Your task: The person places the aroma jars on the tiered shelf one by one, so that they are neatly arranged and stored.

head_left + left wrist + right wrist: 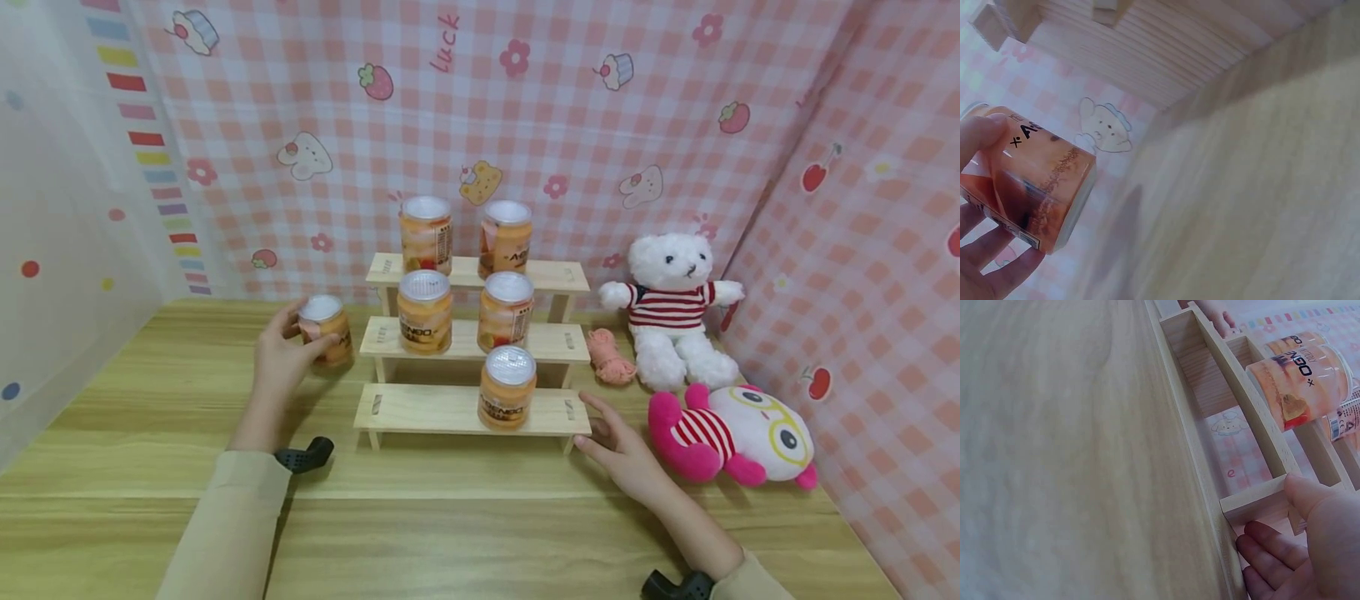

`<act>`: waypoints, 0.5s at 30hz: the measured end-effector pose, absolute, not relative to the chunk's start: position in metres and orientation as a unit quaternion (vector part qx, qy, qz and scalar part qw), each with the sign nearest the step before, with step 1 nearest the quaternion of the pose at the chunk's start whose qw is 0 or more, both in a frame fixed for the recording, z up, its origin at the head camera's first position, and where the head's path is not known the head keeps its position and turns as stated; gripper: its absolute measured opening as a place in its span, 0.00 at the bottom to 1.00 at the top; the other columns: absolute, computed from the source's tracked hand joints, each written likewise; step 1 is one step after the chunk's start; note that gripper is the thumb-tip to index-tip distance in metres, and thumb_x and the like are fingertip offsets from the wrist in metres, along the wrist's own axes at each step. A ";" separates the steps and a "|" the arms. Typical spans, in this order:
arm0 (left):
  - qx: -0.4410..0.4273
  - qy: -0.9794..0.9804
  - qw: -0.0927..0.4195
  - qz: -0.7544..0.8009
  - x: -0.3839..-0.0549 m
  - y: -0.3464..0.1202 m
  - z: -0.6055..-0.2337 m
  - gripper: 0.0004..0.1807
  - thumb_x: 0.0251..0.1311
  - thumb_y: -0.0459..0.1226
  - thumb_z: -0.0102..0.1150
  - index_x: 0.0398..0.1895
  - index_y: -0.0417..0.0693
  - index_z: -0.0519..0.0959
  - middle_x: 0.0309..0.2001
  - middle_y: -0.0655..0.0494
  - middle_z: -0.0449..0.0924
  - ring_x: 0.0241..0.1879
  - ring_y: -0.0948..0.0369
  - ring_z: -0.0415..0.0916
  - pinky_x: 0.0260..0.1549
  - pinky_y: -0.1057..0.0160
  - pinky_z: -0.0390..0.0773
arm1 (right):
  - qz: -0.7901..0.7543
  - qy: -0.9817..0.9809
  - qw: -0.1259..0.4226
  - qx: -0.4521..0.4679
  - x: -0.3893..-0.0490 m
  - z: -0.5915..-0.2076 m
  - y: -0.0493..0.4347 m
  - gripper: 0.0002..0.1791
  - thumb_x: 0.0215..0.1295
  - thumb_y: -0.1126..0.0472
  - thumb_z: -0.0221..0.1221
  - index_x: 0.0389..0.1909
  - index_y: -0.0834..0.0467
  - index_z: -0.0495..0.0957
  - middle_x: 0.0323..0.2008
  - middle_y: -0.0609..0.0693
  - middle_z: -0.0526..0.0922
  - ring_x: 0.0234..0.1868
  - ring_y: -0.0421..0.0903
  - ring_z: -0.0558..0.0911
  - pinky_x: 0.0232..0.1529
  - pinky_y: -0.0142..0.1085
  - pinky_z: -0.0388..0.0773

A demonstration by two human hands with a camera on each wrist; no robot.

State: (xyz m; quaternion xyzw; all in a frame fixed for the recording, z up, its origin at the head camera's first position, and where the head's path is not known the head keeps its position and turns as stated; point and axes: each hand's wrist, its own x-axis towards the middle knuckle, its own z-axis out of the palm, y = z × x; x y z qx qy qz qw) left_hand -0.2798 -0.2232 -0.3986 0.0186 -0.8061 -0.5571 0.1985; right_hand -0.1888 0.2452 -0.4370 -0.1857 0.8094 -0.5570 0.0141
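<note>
My left hand (pixel 279 354) grips an orange can (pixel 327 333) with a silver lid, thumb on one side and fingers on the other. In the left wrist view the can (pixel 1029 178) shows its printed label, and its base is clear of the table. A three-step wooden display shelf (pixel 427 408) stands to the right of it. At the right end of its lowest step, my right hand (pixel 618 450) holds the corner. The right wrist view has the thumb (pixel 1310 497) at the step's front edge and the fingers beside the leg.
Two similar cans (pixel 427 237) stand on the top step, two (pixel 424 312) on the middle step and one (pixel 507 387) on the bottom step's right half. Right of the shelf are a pink yarn bundle (pixel 611 358), a seated white bear (pixel 675 308) and a lying pink-and-white plush (pixel 735 433).
</note>
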 end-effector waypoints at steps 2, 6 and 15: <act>0.018 -0.804 0.198 -0.560 -0.279 -0.224 -0.395 0.42 0.52 0.38 0.72 0.70 0.49 0.64 0.62 0.43 0.69 0.55 0.50 0.66 0.35 0.73 0.75 | -0.556 0.810 0.013 -0.185 -0.189 -0.437 0.245 0.35 0.68 0.68 0.57 0.72 0.62 0.53 0.54 0.68 0.75 0.55 0.54 0.75 0.49 0.31 0.74; 0.018 -0.807 0.208 -0.553 -0.276 -0.225 -0.389 0.42 0.51 0.39 0.73 0.70 0.49 0.64 0.62 0.44 0.69 0.54 0.51 0.67 0.35 0.73 0.74 | -0.555 0.812 0.013 -0.182 -0.189 -0.438 0.245 0.35 0.68 0.67 0.57 0.72 0.61 0.54 0.54 0.67 0.76 0.55 0.55 0.75 0.50 0.31 0.74; 0.005 -0.815 0.228 -0.533 -0.271 -0.225 -0.372 0.42 0.51 0.40 0.73 0.70 0.49 0.65 0.61 0.45 0.70 0.53 0.52 0.68 0.33 0.75 0.74 | -0.553 0.812 0.012 -0.184 -0.189 -0.438 0.245 0.34 0.68 0.66 0.57 0.72 0.61 0.54 0.53 0.67 0.76 0.54 0.55 0.76 0.49 0.32 0.75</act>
